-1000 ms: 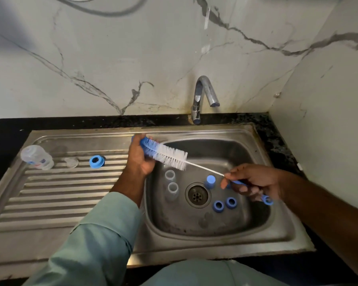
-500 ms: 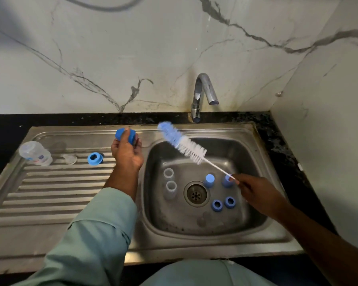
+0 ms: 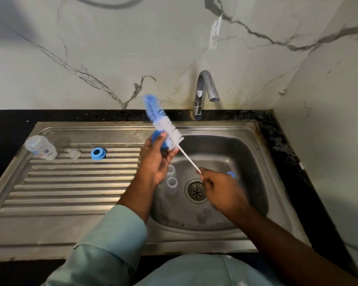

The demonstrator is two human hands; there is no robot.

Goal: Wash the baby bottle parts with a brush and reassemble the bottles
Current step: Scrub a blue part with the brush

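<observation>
My left hand (image 3: 156, 159) grips a blue bottle cap (image 3: 158, 138) above the sink's left rim. My right hand (image 3: 221, 190) holds the thin white handle of a bottle brush (image 3: 163, 122), whose blue and white bristles rest against the cap. Two clear bottle bodies (image 3: 171, 179) stand in the basin next to the drain (image 3: 196, 190). A blue part (image 3: 231, 174) peeks out behind my right hand. On the drainboard lie a clear bottle (image 3: 40, 150) on its side, a clear teat (image 3: 74, 153) and a blue ring (image 3: 98, 153).
The steel sink basin (image 3: 246, 162) sits right of the ribbed drainboard (image 3: 70, 182). A chrome tap (image 3: 204, 93) stands behind the basin, with no water running. Marble walls close the back and right. Black counter (image 3: 287, 153) edges the sink.
My left hand with the blue cap moved right, over the basin edge. The brush swung up and left, so its bristles now touch the cap. My right hand shifted left over the drain.
</observation>
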